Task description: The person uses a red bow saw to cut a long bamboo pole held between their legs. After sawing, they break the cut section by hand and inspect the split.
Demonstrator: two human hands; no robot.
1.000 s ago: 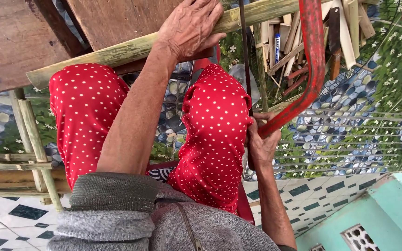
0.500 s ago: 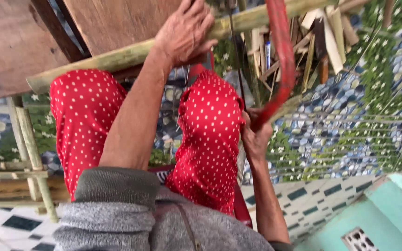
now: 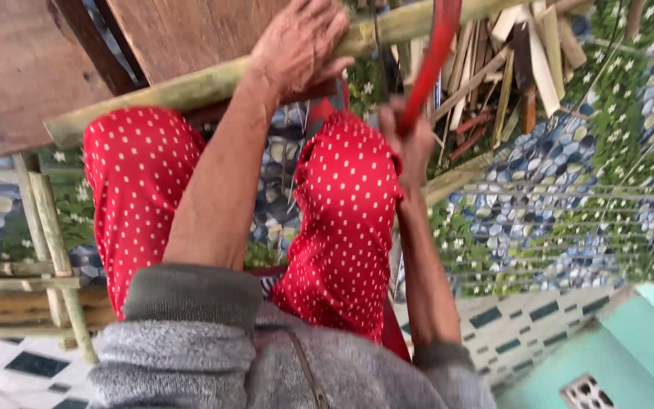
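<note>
At the far left, thin bamboo sticks [image 3: 47, 250] lie crossed on the patterned floor mat [image 3: 569, 197], beside the person's knees in red trousers with white dots [image 3: 342, 220]. Above them a wooden board [image 3: 17, 68] slopes across the upper left corner. A long green bamboo pole [image 3: 153, 95] runs slantwise from the left edge up toward the top right, lying over both knees. The left hand [image 3: 300, 45] rests on top of this pole near its middle, fingers curled over it in a clenched grip that presses it down. Just right of that, the right hand [image 3: 406, 140] is closed around the lower end of a red saw frame [image 3: 429, 60], which rises steeply and meets the pole close beside the left hand. Farther right, a heap of split bamboo offcuts [image 3: 509, 68] lies on the mat.
</note>
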